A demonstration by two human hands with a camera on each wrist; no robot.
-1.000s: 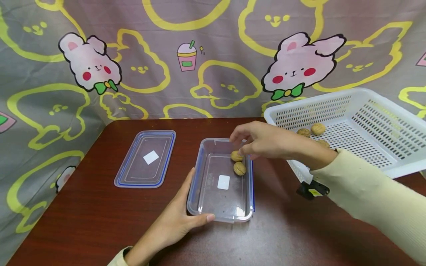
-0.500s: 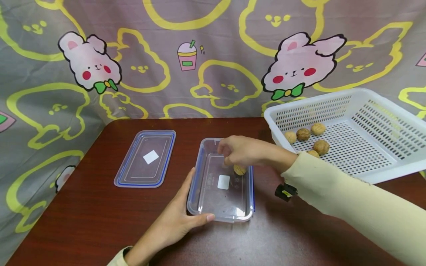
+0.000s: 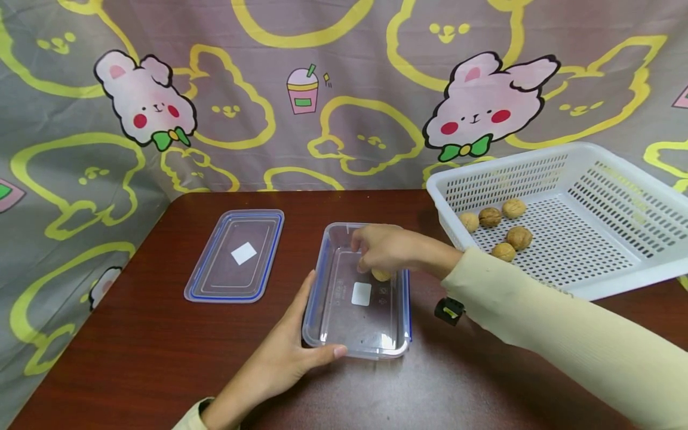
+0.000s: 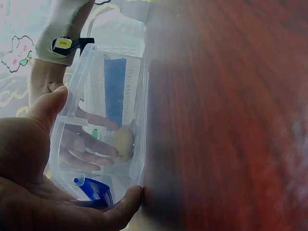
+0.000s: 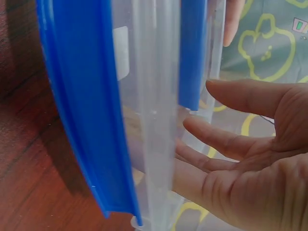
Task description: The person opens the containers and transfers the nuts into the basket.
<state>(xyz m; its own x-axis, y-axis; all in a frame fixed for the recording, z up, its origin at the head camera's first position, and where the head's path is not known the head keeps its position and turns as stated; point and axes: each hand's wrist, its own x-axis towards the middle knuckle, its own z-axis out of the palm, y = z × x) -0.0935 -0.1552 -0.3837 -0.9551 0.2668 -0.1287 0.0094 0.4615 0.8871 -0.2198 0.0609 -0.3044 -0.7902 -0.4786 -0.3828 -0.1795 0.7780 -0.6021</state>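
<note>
A clear plastic food container [image 3: 344, 328] stands lidless on the table, with a white label on its floor. My left hand [image 3: 282, 355] grips its near left corner, thumb over the front rim and fingers along the left side. Inside, toward the far end, my right hand [image 3: 389, 246] reaches down over the right wall. Its fingers hang loosely spread in the right wrist view. In the left wrist view, those fingertips are right at a walnut [image 4: 124, 144] on the floor. From the head, one walnut [image 3: 381, 275] peeks out below the right hand, which hides the area behind it.
A clear lid [image 3: 228, 278] with a blue seal lies flat to the left. At right stands a white perforated basket [image 3: 586, 233], holding several walnuts [image 3: 519, 237] near its left side. A patterned curtain [image 3: 371, 143] hangs behind the table [image 3: 134, 334].
My right hand has moved left and down into the container, now covering one walnut; the other has shifted slightly left. More walnuts in the basket show. The left hand has stayed put.
</note>
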